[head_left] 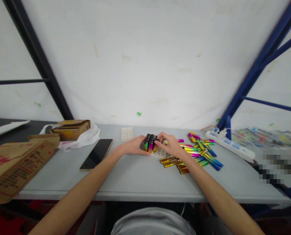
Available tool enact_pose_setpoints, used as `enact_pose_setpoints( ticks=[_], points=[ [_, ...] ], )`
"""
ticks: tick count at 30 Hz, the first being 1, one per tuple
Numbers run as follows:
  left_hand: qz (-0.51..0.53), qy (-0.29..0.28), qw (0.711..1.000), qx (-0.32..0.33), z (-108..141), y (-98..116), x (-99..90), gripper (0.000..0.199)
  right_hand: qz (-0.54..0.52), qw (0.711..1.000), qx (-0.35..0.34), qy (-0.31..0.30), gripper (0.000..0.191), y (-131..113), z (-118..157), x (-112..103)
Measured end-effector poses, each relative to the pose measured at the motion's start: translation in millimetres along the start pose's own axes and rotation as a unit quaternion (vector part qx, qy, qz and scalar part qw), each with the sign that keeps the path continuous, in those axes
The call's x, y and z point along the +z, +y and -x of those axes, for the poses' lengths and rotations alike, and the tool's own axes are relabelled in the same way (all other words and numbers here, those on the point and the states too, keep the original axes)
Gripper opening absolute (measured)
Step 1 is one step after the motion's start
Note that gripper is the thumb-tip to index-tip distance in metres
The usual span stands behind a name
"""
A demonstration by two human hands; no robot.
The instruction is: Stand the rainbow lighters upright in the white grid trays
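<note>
Wearer's body, as seen by the head camera. The left hand [135,146] and right hand [168,142] are bare, with slender fingers [163,134]; at this scale the nails and finer details cannot be made out. The left forearm [86,183] and right forearm [206,182] are likewise uncovered along their visible length, smooth in outline, narrow at the wrist and broader toward the lower edge of the view. The torso is clothed in a light grey garment [152,223] of soft fabric, rounded in contour, with curved folds marked by paler and darker bands; the lower edge cuts it off.
</note>
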State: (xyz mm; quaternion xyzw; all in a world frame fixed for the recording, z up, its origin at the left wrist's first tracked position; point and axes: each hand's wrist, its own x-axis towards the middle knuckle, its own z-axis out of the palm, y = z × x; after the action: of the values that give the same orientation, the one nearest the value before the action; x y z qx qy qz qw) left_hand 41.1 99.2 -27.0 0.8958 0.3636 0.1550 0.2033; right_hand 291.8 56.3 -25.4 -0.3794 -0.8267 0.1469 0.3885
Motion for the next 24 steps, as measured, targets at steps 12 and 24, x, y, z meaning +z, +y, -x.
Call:
enact_pose_setpoints(
  ticks=[12,24],
  points=[
    [0.012,0.003,1.0,0.005,0.4,-1.0,0.6,0.074,0.003,0.999,-0.006,-0.032,0.023,-1.8,0.4,-6.1],
    [-0.005,-0.004,1.0,0.001,0.4,0.5,-0.7,0.07,0.02,0.999,0.002,-0.045,0.027,-5.1,-0.8,-8.4]
  ],
)
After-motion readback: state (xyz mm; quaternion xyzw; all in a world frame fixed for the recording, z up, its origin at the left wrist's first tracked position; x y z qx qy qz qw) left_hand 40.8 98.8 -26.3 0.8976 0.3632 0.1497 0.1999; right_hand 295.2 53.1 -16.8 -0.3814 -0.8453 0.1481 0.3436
